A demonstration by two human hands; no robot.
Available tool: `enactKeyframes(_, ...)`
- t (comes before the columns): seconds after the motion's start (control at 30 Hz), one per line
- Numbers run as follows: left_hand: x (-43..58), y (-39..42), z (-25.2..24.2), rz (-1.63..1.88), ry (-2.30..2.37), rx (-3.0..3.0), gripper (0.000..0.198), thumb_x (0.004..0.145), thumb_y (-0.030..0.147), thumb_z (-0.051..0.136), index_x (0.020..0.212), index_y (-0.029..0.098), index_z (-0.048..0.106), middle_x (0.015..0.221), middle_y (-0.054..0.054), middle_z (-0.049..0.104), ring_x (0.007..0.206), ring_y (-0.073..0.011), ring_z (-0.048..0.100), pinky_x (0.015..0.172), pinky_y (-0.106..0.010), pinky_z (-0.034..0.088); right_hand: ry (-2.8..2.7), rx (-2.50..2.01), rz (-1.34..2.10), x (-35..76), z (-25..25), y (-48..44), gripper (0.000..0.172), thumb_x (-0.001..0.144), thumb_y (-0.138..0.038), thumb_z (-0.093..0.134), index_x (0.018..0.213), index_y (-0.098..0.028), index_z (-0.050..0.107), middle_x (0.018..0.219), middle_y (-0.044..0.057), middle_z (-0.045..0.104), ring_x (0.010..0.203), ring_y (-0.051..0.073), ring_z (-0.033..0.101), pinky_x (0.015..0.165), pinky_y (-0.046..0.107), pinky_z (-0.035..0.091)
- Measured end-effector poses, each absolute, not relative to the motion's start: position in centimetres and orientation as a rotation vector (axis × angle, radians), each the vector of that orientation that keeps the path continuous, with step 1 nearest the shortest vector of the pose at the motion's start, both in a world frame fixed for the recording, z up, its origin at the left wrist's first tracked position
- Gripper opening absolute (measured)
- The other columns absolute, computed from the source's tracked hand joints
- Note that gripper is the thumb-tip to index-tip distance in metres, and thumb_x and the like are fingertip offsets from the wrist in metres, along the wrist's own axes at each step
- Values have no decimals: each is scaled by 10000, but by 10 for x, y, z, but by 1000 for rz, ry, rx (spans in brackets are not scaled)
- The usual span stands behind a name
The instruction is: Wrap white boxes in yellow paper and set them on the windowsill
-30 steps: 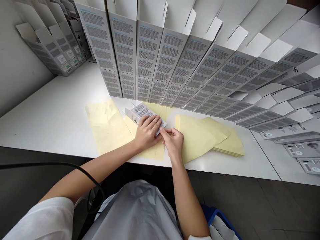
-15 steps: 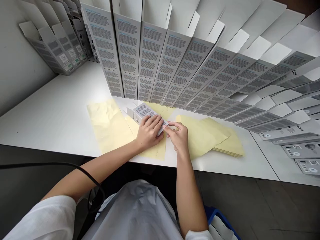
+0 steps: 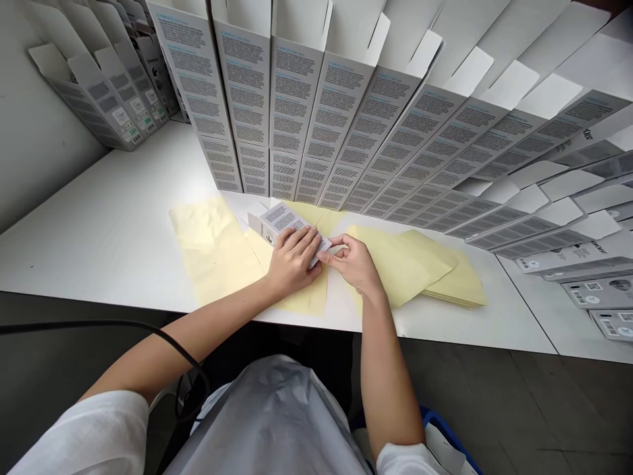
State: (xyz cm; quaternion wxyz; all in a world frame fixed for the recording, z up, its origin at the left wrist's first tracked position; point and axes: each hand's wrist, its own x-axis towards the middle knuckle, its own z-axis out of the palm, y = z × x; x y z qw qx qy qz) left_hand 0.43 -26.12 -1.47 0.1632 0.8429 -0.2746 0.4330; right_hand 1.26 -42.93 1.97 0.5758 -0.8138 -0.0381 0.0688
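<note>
A small white printed carton [image 3: 277,221] lies flat on pale yellow paper sheets [image 3: 217,247] near the table's front edge. My left hand [image 3: 293,260] lies on top of the carton with its fingers pressed down over the near end. My right hand [image 3: 353,264] is curled at the carton's right end, thumb and fingers pinched at the end flap. What the fingertips grip is partly hidden by the hand.
A long fanned row of upright open cartons [image 3: 346,119] fills the back of the white table [image 3: 113,224]. More cartons stand at the far left [image 3: 113,99] and lie at the right [image 3: 598,290]. A stack of yellow sheets [image 3: 435,274] lies to the right. A black cable [image 3: 123,330] crosses below the table edge.
My right hand has shifted up and right along the carton's end, wrist swinging outward. My left hand has stayed pressed on the carton, which has not moved.
</note>
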Motion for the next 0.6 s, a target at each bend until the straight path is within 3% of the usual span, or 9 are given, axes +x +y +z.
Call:
enactKeyframes(0.17,5,-260,-17,1213,-790,2413,401,855,331,555,1184,107,603,1256,-137,628,1165,-274,596,1009,-439,358,-260,-2191,147,23,35,-441,454,619,-437,817,920,-154,628,590,-40,487,537,100,394,523,239,329)
enactKeyframes(0.37,4,-260,-18,1152,-782,2425,453,882,411,539,1220,115,597,1272,-148,616,1188,-280,582,1040,-437,330,-374,-2286,225,28,45,-445,577,532,-435,859,972,-150,617,667,-13,544,602,129,472,578,255,389)
enactKeyframes(0.6,4,-261,-14,1219,-783,2416,383,847,300,561,1183,120,600,1251,-131,632,1163,-263,601,1021,-426,347,-548,-2219,-25,40,31,-442,311,663,-363,793,701,-148,571,684,4,540,583,107,444,557,252,363)
